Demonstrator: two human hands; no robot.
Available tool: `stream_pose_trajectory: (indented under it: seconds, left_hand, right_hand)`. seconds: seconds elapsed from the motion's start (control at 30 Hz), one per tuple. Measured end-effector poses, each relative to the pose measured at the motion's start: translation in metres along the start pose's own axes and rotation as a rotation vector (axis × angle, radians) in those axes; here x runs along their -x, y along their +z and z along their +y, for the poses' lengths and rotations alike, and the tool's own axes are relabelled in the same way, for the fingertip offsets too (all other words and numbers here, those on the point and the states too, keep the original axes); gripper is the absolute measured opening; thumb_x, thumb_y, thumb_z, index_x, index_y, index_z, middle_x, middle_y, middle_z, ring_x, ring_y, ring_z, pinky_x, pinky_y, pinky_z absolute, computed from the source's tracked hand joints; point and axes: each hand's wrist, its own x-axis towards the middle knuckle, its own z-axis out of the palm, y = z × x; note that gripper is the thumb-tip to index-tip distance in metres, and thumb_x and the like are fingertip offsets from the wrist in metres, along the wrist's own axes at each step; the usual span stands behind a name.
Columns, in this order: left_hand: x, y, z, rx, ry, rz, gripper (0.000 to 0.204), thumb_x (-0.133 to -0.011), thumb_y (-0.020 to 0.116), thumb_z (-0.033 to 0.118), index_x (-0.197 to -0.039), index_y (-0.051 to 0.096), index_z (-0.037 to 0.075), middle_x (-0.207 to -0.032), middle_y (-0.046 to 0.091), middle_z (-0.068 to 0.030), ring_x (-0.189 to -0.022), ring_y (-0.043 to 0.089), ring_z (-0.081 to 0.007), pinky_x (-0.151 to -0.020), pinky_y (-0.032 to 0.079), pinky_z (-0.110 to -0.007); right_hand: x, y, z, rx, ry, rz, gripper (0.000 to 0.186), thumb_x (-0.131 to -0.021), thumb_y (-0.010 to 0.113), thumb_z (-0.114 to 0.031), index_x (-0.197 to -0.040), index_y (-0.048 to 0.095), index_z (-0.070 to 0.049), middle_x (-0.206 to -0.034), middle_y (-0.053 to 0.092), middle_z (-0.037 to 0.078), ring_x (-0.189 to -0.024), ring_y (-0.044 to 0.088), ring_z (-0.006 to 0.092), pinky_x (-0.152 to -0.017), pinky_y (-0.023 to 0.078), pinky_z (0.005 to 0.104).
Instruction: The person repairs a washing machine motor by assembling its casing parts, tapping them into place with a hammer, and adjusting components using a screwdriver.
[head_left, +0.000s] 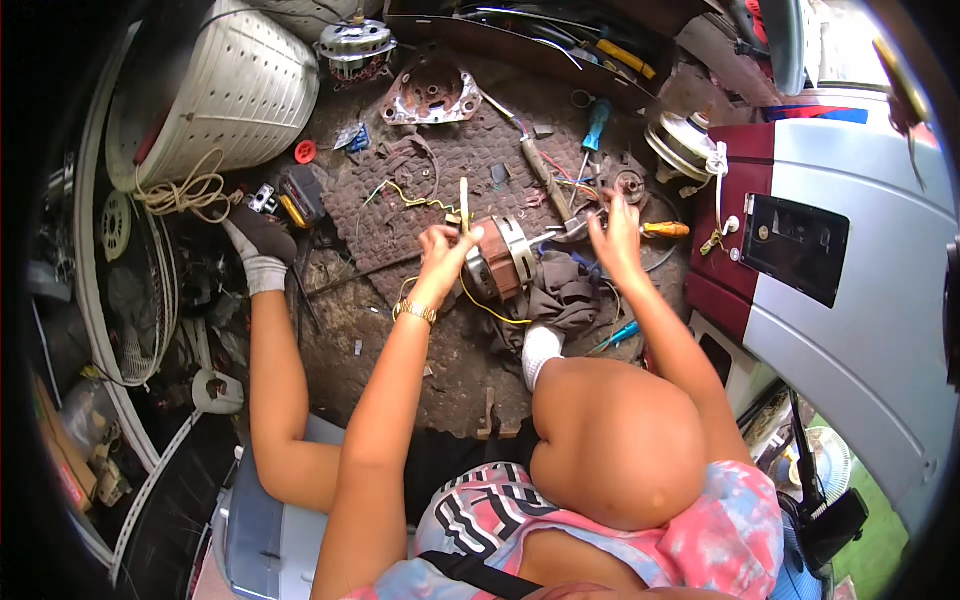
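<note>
A copper-brown and silver electric motor lies on its side in front of me, with its shaft pointing right. My left hand is closed at the motor's left end, thumb against it. A pale yellowish strip rises beside the thumb. Yellow wire trails below the motor. My right hand has its fingers apart, close to the head of a hammer near the shaft; any contact is unclear. A crumpled dark cloth lies under the shaft side, by my white sock.
A motor end cover and another motor stand at the back. An orange screwdriver and a blue-handled one lie right. A perforated white drum is at left; a grey and maroon appliance panel borders the right.
</note>
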Motion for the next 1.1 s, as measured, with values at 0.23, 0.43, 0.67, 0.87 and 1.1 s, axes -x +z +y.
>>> stream_pose_trajectory:
  seconds: [0.23, 0.43, 0.67, 0.87, 1.1]
  left_hand:
    - [-0.074, 0.014, -0.001, 0.077, -0.317, -0.231, 0.076, -0.089, 0.074, 0.046, -0.14, 0.046, -0.002, -0.13, 0.062, -0.0151, -0.116, 0.06, -0.0225, -0.102, 0.049, -0.037]
    - [-0.036, 0.033, -0.041, 0.231, -0.149, -0.088, 0.048, -0.101, 0.061, 0.025, -0.135, 0.051, -0.007, -0.125, 0.065, -0.0184, -0.117, 0.059, -0.0251, -0.102, 0.048, -0.039]
    - [0.1, 0.054, -0.037, 0.277, 0.186, 0.249, 0.055, -0.091, 0.066, 0.003, -0.141, 0.044, -0.002, -0.135, 0.053, -0.0178, -0.125, 0.053, -0.0297, -0.11, 0.041, -0.041]
    - [0.157, 0.049, -0.039, 0.508, 0.192, 0.429, 0.052, -0.091, 0.063, -0.006, -0.138, 0.042, 0.001, -0.137, 0.049, -0.0136, -0.127, 0.052, -0.0221, -0.108, 0.046, -0.037]
    - [0.127, 0.077, -0.067, 0.322, 0.322, 0.557, 0.039, -0.098, 0.059, -0.003, -0.134, 0.045, 0.001, -0.13, 0.056, -0.0124, -0.119, 0.06, -0.0225, -0.105, 0.05, -0.037]
  right_hand:
    - [0.035, 0.019, -0.062, -1.02, 1.037, -0.764, 0.073, -0.1, 0.059, -0.059, -0.145, 0.04, -0.005, -0.119, 0.061, 0.02, -0.086, 0.069, 0.0324, -0.068, 0.062, 0.0422]
    - [0.019, 0.029, -0.07, -0.898, 1.068, -1.093, 0.093, -0.094, 0.045, -0.078, -0.16, 0.03, -0.014, -0.159, 0.036, 0.02, -0.125, 0.056, 0.0431, -0.074, 0.065, 0.0491]
    - [0.054, 0.005, -0.102, -1.058, 1.094, -0.868, 0.08, -0.093, 0.059, -0.066, -0.148, 0.045, -0.009, -0.156, 0.042, 0.019, -0.143, 0.042, 0.0406, -0.103, 0.047, 0.0641]
    - [0.062, 0.024, -0.123, -1.141, 0.461, -0.587, 0.042, -0.101, 0.065, -0.041, -0.126, 0.059, -0.008, -0.147, 0.049, 0.013, -0.142, 0.04, 0.024, -0.115, 0.034, 0.0393]
    - [-0.003, 0.075, -0.106, -1.417, 0.304, -0.547, 0.04, -0.1, 0.057, -0.04, -0.09, 0.068, -0.003, -0.124, 0.064, 0.007, -0.104, 0.057, 0.0143, -0.096, 0.041, 0.0295]
